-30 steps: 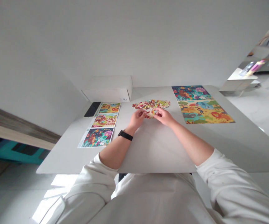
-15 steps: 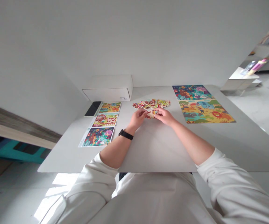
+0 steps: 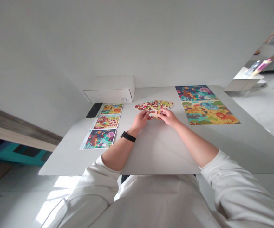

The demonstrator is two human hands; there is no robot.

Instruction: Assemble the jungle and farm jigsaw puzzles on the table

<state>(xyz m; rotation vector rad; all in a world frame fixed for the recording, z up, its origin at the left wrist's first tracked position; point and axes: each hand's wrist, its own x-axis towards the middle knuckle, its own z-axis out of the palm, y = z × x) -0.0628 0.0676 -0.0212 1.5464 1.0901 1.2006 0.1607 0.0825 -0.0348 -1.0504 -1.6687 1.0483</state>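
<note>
Between my two hands are cream and red-brown jigsaw puzzle pieces (image 3: 154,115), held just in front of a loose pile of puzzle pieces (image 3: 154,104). My left hand (image 3: 141,119) pinches them at the left side, fingers closed. On the right side, my right hand (image 3: 167,117) grips them between thumb and fingers. I cannot tell how many pieces are in my hands or whether they are joined. A sheet with three small pictures (image 3: 106,122) lies to the left, its middle one a red barn scene.
Two finished-looking puzzles lie on the right, a dark forest one (image 3: 195,93) behind a yellow animal one (image 3: 209,112). A black phone (image 3: 94,110) overlaps the picture sheet's corner. A white box (image 3: 109,90) stands at the back against the wall, on the white table (image 3: 165,152).
My right hand has shifted slightly right, and more of the cream and red-brown pieces shows between the hands. The pile and the sheet have stayed put.
</note>
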